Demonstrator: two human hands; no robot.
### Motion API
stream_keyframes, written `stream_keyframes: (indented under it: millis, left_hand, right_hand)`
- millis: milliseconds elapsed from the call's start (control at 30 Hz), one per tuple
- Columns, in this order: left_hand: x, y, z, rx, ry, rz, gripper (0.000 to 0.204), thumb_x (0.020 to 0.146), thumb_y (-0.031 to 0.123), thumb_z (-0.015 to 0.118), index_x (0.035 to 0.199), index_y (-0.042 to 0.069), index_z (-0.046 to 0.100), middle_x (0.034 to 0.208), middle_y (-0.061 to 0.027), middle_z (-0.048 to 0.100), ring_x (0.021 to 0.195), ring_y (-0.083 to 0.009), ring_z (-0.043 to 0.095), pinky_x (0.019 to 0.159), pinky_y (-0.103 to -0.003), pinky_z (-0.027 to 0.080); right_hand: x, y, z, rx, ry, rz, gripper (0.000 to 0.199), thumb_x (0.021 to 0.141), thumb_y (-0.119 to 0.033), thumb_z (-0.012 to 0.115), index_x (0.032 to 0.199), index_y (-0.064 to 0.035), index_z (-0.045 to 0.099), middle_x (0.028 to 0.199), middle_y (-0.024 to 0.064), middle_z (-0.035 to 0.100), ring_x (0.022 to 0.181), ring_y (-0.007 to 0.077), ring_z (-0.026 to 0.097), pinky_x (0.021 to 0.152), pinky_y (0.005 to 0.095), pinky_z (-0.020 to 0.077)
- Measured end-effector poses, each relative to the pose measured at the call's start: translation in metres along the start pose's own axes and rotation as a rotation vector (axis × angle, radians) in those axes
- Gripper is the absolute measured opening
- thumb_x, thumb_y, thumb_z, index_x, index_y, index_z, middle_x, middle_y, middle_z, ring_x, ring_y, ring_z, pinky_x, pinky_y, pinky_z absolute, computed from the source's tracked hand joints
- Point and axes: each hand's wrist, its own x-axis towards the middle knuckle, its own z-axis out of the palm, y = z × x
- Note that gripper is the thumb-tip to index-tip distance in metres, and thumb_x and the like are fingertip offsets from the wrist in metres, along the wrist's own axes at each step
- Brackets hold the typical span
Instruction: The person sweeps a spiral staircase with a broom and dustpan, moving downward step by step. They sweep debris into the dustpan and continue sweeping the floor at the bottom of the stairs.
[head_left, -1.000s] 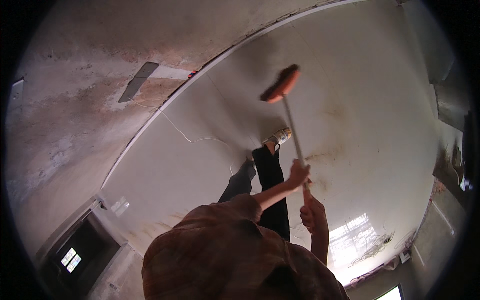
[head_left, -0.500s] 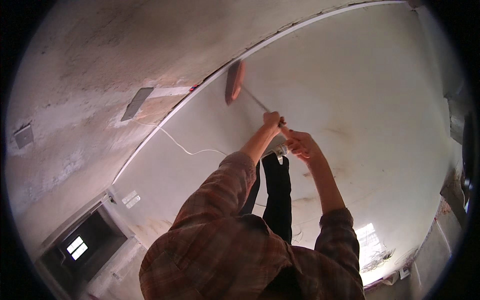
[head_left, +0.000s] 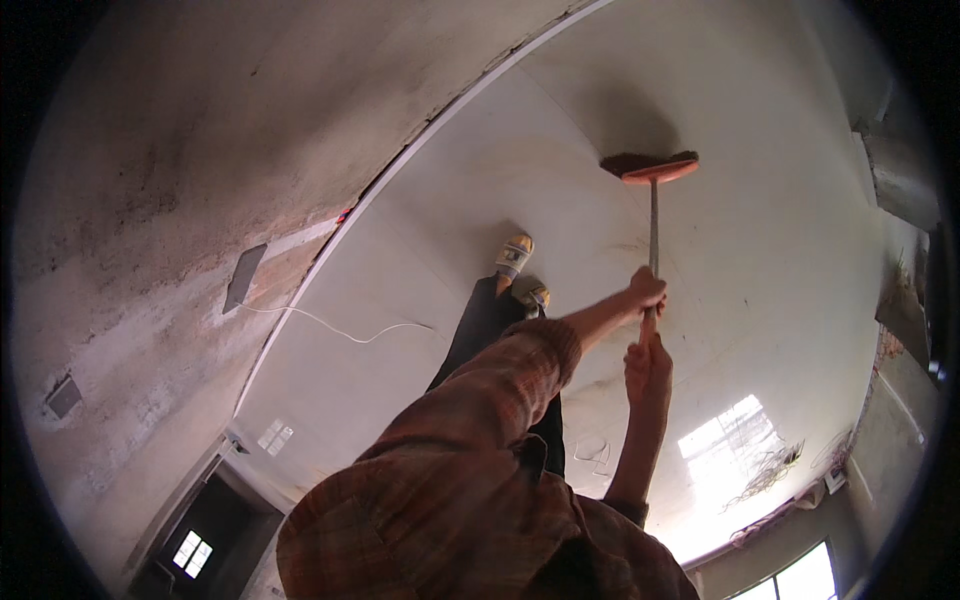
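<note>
Grey concrete floor (head_left: 760,300) spreads pale and bare under the person, and a long-handled broom (head_left: 654,210) reaches out across it toward the far right. Its orange head carries a dark fringe of bristles that rests on the floor, a faint shadow just beyond it. The thin pale shaft runs straight back to the 2 hands. The left hand (head_left: 646,290), coming out of a plaid sleeve (head_left: 500,390), is closed around the shaft higher up; the right hand (head_left: 648,368) is wrapped around the near end just below it, so the 2 fists sit almost touching.

The broom looks light and stiff, with soft bristles that bend under pressure; the smooth shaft could twist in a loose grip. With both hands bunched at the end, the head has long leverage, so a hold spread further along the shaft would likely steady it.

Dark trousers and 2 yellow sandals (head_left: 516,255) show to the left of the shaft. A white cable (head_left: 330,325) trails across the floor at left, beside a grey wall (head_left: 180,180). Sunlight patches lie near right.
</note>
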Motion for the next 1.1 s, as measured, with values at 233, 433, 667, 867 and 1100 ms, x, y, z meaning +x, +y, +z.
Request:
stream_keyframes:
  millis: [233,433,667,867,1100]
  left_hand:
    - [-0.12,-0.048,-0.039,-0.056,0.146,0.12,0.022,0.084,0.017,0.051,0.087,0.002,0.035,0.06,-0.0071,0.046,0.037,-0.0129,0.046,0.029,-0.03,0.041]
    - [-0.129,-0.028,-0.164,-0.124,0.441,0.186,0.011,0.085,0.011,0.045,0.084,0.004,0.036,0.057,-0.0083,0.046,0.033,-0.016,0.042,0.028,-0.031,0.038]
    - [-0.041,-0.034,-0.184,-0.174,0.374,-0.157,0.013,0.08,0.01,0.049,0.071,0.002,0.044,0.052,-0.0102,0.044,0.043,-0.0243,0.049,0.032,-0.035,0.036]
    - [-0.034,-0.11,-0.035,0.165,0.065,-0.29,0.028,0.081,-0.001,0.042,0.102,-0.007,0.025,0.076,-0.0211,0.049,0.05,-0.028,0.056,0.041,-0.043,0.051]
    - [-0.062,-0.095,0.021,0.141,-0.166,-0.405,0.012,0.08,0.004,0.046,0.084,-0.004,0.04,0.062,-0.0112,0.048,0.045,-0.018,0.049,0.037,-0.037,0.046]
  right_hand:
    - [-0.093,0.028,-0.021,-0.291,-0.098,0.424,0.042,0.083,-0.047,0.049,0.112,-0.0172,0.045,0.057,-0.0012,0.044,0.038,0.0092,0.039,0.03,0.0227,0.0311]
    - [-0.029,0.107,0.023,0.038,-0.367,0.676,0.028,0.089,-0.024,0.046,0.106,-0.0018,0.045,0.062,0.0005,0.043,0.041,0.0089,0.038,0.035,0.0214,0.0338]
    - [0.048,0.109,0.012,0.387,-0.412,0.609,0.019,0.091,-0.014,0.041,0.097,0.0034,0.044,0.064,0.0031,0.045,0.042,0.0072,0.04,0.035,0.018,0.0377]
    - [-0.027,0.067,-0.083,0.249,-0.022,0.194,0.023,0.093,-0.016,0.039,0.103,0.0034,0.046,0.062,-0.0013,0.041,0.042,0.0046,0.039,0.032,0.016,0.0309]
    - [-0.064,0.042,-0.072,0.294,0.062,0.21,0.018,0.09,-0.021,0.044,0.099,-0.0055,0.046,0.059,-0.0031,0.036,0.042,0.003,0.033,0.03,0.014,0.0268]
